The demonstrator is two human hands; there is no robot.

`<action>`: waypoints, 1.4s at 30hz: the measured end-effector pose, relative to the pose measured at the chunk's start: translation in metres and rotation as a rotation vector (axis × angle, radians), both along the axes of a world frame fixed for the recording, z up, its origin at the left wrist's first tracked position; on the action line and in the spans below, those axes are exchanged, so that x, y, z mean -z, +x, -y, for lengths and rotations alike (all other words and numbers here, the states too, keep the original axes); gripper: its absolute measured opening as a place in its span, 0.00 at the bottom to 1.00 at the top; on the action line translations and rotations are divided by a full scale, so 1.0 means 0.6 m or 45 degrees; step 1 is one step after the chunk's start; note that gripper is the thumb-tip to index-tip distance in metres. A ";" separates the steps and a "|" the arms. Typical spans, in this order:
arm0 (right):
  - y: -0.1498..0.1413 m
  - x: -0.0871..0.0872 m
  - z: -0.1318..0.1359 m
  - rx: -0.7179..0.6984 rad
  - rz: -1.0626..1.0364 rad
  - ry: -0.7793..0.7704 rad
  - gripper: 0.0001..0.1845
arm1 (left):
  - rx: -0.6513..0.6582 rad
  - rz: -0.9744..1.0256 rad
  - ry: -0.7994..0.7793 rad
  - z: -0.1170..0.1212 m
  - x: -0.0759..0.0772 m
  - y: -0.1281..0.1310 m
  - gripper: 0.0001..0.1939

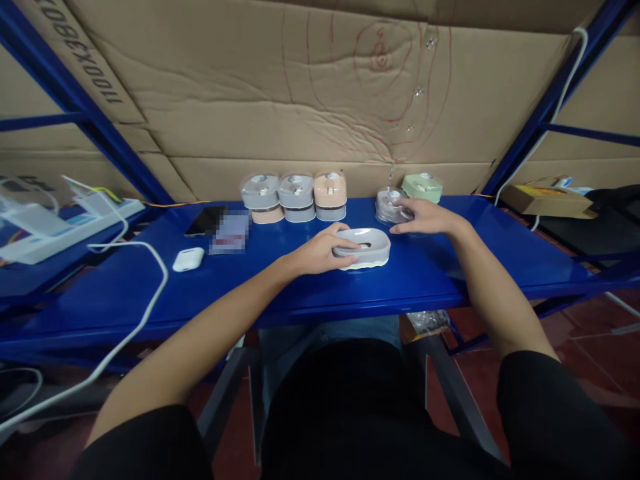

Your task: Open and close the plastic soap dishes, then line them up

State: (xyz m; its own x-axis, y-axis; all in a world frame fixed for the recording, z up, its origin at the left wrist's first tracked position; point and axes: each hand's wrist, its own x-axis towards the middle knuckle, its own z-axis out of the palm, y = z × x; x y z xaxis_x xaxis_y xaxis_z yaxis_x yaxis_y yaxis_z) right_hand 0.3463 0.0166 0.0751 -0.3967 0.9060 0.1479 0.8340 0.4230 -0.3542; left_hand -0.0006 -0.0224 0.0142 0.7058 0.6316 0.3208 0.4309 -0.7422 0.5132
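Observation:
In the head view, a grey oval soap-box base (377, 251) with a hollow top rests near the front of the blue table. My left hand (323, 252) grips its left end, some fingers over the rim and others along the near side. Farther right, my right hand (425, 217) is beside a clear lid (393, 205), its fingers spread at the lid's right side; whether they touch it I cannot make out. Behind that lid is a green box (423, 187) with a clear cover. Stacked grey boxes (260, 192) and a peach box (330, 189) stand at the back.
A white earbud case (189, 259), a dark phone (205, 221) and a blurred card-like item (230, 231) lie on the blue table (280, 293) at left. White power strips (75, 230) trail a cable. A cardboard box (547, 201) sits at right; a cardboard wall (225, 100) rises behind.

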 end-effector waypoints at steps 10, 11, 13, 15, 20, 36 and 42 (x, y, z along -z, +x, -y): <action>-0.007 0.016 -0.005 0.005 0.274 -0.238 0.57 | -0.400 -0.065 0.104 -0.045 -0.036 -0.071 0.27; -0.008 0.019 -0.006 0.000 0.282 -0.233 0.57 | -0.429 -0.106 0.099 -0.050 -0.036 -0.078 0.27; -0.007 0.023 -0.010 -0.006 0.276 -0.218 0.57 | -0.447 -0.146 0.081 -0.056 -0.035 -0.085 0.27; -0.004 0.024 -0.011 0.003 0.256 -0.182 0.56 | -0.421 -0.096 0.068 -0.056 -0.032 -0.080 0.25; 0.005 0.010 -0.005 0.054 0.049 0.058 0.56 | -0.205 0.088 0.106 -0.020 -0.030 -0.035 0.22; -0.058 0.019 0.022 -0.389 -0.219 0.280 0.57 | -0.189 0.101 -0.231 0.000 0.006 0.006 0.65; -0.116 0.031 0.045 -0.753 -0.169 0.121 0.53 | -0.053 0.363 -0.380 -0.017 0.039 0.010 0.76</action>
